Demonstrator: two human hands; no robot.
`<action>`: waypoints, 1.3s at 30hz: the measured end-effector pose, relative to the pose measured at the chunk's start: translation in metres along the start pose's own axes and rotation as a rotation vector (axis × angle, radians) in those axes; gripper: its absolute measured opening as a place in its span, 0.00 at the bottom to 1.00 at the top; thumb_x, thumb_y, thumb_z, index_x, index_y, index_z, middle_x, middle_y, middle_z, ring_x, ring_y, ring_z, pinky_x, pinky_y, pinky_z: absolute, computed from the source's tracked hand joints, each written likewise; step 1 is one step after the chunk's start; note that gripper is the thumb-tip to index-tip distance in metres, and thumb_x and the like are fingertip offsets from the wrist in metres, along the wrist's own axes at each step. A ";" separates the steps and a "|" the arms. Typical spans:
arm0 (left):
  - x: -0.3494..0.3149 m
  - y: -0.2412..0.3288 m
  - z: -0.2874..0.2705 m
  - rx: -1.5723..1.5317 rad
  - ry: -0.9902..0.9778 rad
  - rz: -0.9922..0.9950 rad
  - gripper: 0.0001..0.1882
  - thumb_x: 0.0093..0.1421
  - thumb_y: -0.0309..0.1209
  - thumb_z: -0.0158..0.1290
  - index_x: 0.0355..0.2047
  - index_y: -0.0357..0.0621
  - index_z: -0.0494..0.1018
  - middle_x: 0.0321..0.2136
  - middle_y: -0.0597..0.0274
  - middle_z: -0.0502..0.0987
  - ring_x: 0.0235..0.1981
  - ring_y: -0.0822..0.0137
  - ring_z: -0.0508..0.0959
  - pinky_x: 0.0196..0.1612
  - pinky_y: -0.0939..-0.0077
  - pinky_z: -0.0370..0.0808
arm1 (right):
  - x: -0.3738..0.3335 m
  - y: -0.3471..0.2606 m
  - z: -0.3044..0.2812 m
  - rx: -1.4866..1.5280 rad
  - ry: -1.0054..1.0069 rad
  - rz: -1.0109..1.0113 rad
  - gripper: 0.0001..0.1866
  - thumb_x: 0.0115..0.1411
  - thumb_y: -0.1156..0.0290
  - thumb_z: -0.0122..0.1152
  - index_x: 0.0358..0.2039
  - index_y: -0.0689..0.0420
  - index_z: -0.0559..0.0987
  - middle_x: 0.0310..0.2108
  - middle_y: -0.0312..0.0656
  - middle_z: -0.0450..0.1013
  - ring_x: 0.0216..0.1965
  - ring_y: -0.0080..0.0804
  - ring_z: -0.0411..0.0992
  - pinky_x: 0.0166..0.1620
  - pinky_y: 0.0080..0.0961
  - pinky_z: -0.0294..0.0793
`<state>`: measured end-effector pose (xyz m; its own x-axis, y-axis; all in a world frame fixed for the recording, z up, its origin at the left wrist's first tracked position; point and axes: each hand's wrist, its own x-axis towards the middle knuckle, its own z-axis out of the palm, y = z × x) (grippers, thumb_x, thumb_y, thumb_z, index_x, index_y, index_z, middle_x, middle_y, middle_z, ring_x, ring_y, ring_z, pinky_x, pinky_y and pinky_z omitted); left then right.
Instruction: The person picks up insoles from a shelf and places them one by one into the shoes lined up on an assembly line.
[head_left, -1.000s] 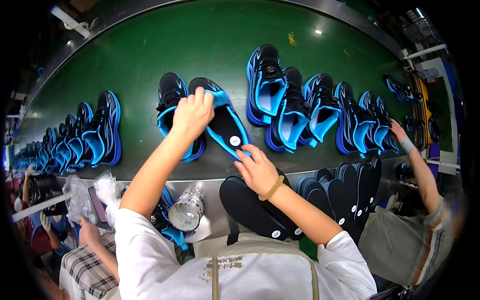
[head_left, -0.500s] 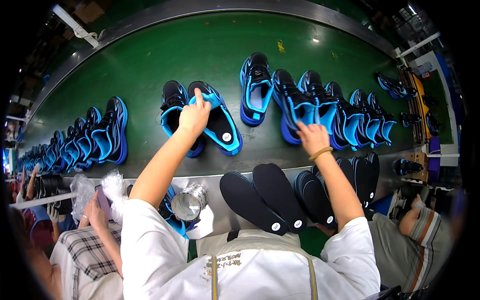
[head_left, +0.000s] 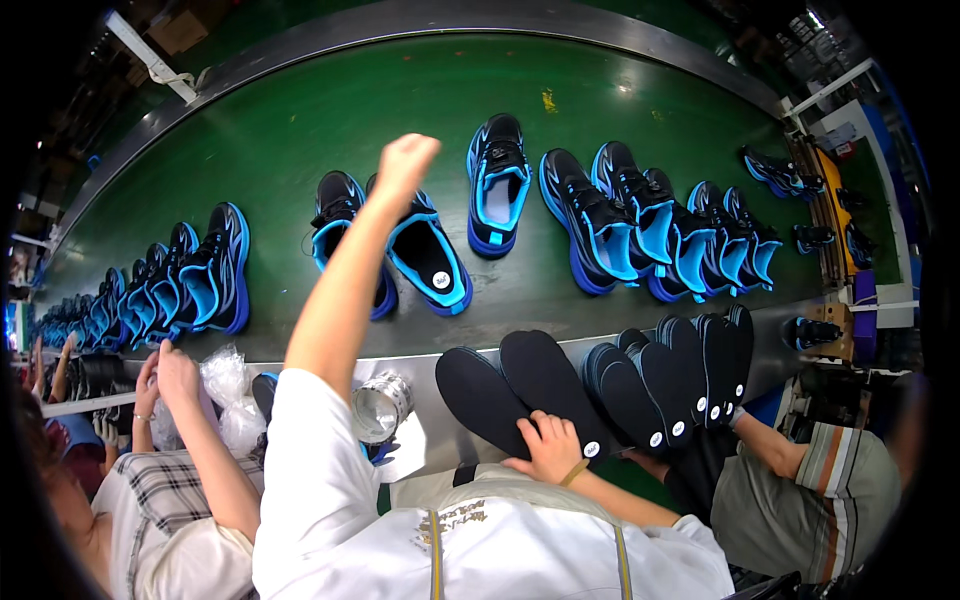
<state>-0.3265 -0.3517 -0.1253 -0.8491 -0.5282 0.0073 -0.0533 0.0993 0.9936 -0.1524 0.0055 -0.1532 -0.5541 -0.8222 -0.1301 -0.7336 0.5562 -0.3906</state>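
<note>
My left hand [head_left: 408, 162] is a closed fist, raised over the toe end of a black and blue sneaker [head_left: 455, 303]. What the fist holds, if anything, is hidden. That sneaker has a black insole with a round white label at its heel. Another sneaker [head_left: 338, 190] stands to its left, partly behind my forearm. A single sneaker [head_left: 500, 240], with a pale lining inside, stands right of my left hand. Near me, my right hand [head_left: 550, 448] closes on the heel end of a black insole [head_left: 470, 385], covering its heel. A second insole [head_left: 545, 370] lies alongside.
More sneakers [head_left: 610, 255] line the green table [head_left: 300, 130] on the right, and another row [head_left: 225, 270] on the left. Stacked insoles [head_left: 625, 390] lie along the metal edge. A clear round container [head_left: 382, 408] stands near my left arm. People sit close on both sides.
My left hand has left the sneaker opening and moved up and slightly right, now in a fist. My right hand has come back from the right-hand sneakers to the insoles.
</note>
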 end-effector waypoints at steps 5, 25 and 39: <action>0.008 -0.034 0.068 1.036 -0.227 0.341 0.33 0.46 0.47 0.50 0.48 0.45 0.55 0.34 0.46 0.67 0.30 0.49 0.71 0.32 0.63 0.69 | -0.003 0.001 0.003 0.106 0.043 0.057 0.30 0.37 0.52 0.61 0.38 0.56 0.67 0.38 0.45 0.60 0.40 0.39 0.59 0.42 0.34 0.56; -0.032 -0.001 0.078 0.800 -0.464 -0.055 0.35 0.53 0.54 0.36 0.41 0.27 0.63 0.34 0.36 0.68 0.40 0.47 0.68 0.43 0.66 0.64 | 0.086 0.065 -0.140 0.051 0.400 -0.117 0.12 0.39 0.72 0.60 0.27 0.63 0.74 0.43 0.55 0.61 0.38 0.45 0.62 0.42 0.32 0.63; -0.048 -0.014 0.091 0.545 -0.187 -0.098 0.39 0.49 0.56 0.41 0.38 0.21 0.63 0.30 0.37 0.70 0.36 0.54 0.71 0.39 0.71 0.66 | 0.154 0.082 -0.138 -0.269 0.244 -0.067 0.05 0.40 0.74 0.50 0.15 0.60 0.74 0.22 0.40 0.69 0.29 0.36 0.64 0.35 0.27 0.65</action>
<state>-0.3329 -0.2511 -0.1498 -0.9022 -0.4039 -0.1515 -0.3574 0.5032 0.7868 -0.3517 -0.0587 -0.0797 -0.5554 -0.8227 0.1212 -0.8305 0.5410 -0.1327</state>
